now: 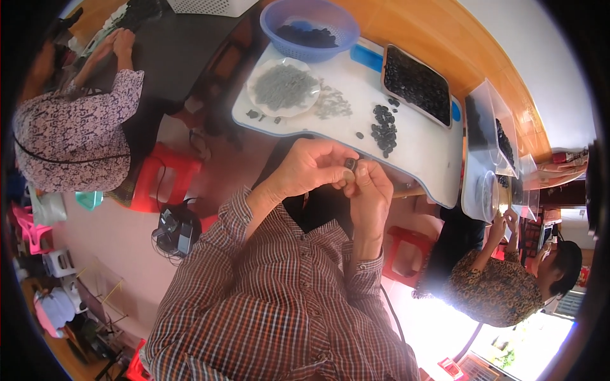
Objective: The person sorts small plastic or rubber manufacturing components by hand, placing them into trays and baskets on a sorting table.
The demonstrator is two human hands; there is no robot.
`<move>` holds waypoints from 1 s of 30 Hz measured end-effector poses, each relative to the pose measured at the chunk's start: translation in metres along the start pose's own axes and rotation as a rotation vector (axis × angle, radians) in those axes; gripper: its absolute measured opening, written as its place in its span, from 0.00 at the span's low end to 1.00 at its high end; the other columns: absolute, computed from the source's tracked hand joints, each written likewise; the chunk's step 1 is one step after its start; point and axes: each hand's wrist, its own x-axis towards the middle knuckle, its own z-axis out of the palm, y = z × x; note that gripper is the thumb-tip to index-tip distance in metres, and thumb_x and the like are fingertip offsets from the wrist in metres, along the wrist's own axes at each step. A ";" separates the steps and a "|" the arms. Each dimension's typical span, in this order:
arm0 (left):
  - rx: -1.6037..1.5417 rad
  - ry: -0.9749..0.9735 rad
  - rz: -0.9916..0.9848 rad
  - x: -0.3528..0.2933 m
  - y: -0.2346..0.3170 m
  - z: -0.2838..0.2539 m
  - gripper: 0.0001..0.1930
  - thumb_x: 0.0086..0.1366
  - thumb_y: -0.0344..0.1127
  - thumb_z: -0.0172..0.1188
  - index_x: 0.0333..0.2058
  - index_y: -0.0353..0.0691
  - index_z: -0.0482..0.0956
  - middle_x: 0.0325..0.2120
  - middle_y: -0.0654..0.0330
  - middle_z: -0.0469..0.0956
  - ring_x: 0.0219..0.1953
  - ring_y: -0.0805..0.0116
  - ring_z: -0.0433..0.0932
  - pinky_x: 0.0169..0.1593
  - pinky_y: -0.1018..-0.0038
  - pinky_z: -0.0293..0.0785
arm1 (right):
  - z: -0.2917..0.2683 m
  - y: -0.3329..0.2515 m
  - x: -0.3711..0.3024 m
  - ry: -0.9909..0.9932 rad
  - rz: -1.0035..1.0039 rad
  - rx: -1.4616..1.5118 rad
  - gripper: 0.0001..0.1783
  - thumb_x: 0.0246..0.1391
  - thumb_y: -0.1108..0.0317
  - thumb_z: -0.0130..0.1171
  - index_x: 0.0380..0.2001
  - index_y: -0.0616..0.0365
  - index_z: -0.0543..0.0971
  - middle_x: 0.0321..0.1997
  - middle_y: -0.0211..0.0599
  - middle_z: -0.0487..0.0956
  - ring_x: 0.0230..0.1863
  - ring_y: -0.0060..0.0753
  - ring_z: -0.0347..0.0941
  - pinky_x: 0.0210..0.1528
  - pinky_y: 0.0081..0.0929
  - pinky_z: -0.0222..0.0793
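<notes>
A small dark brown piece is pinched between my two hands, above the near edge of the white table. The fingers of my left hand close on it from one side. My right hand grips it from the other, thumb raised beside it. What kind of piece it is cannot be made out. Beyond my hands lies a loose pile of small black pieces. Left of that pile, a white plate holds a heap of thin grey pieces, with more pale bits scattered beside it.
A blue plastic basket with dark contents and a tray full of black pieces stand at the table's far side. One person sits at a dark table on the left; another works at the right beside clear bins. Red stools flank me.
</notes>
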 end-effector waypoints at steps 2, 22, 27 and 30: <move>0.003 0.004 0.015 -0.002 0.005 0.000 0.13 0.57 0.22 0.64 0.43 0.30 0.77 0.25 0.64 0.75 0.26 0.79 0.77 0.30 0.84 0.75 | 0.003 -0.002 -0.002 -0.024 -0.021 -0.010 0.08 0.62 0.67 0.53 0.33 0.62 0.74 0.24 0.29 0.72 0.23 0.18 0.63 0.28 0.16 0.60; 0.204 -0.017 0.140 -0.016 0.015 0.001 0.12 0.56 0.22 0.64 0.40 0.32 0.78 0.28 0.64 0.78 0.32 0.80 0.76 0.37 0.82 0.75 | 0.013 -0.007 -0.013 -0.063 -0.113 -0.080 0.06 0.60 0.70 0.55 0.32 0.62 0.73 0.24 0.27 0.71 0.22 0.16 0.64 0.27 0.14 0.61; 0.206 -0.033 0.187 -0.014 0.007 -0.001 0.14 0.55 0.19 0.64 0.42 0.32 0.78 0.24 0.64 0.74 0.24 0.80 0.76 0.26 0.84 0.73 | 0.012 -0.007 -0.013 -0.057 -0.084 -0.080 0.07 0.61 0.69 0.54 0.31 0.62 0.73 0.22 0.27 0.70 0.19 0.15 0.61 0.23 0.13 0.57; 0.243 -0.020 0.190 -0.014 0.007 -0.003 0.14 0.55 0.19 0.63 0.42 0.32 0.78 0.24 0.64 0.74 0.24 0.80 0.76 0.25 0.84 0.73 | 0.012 -0.009 -0.012 -0.022 -0.012 -0.105 0.08 0.61 0.69 0.54 0.30 0.62 0.73 0.20 0.26 0.70 0.18 0.14 0.60 0.20 0.12 0.54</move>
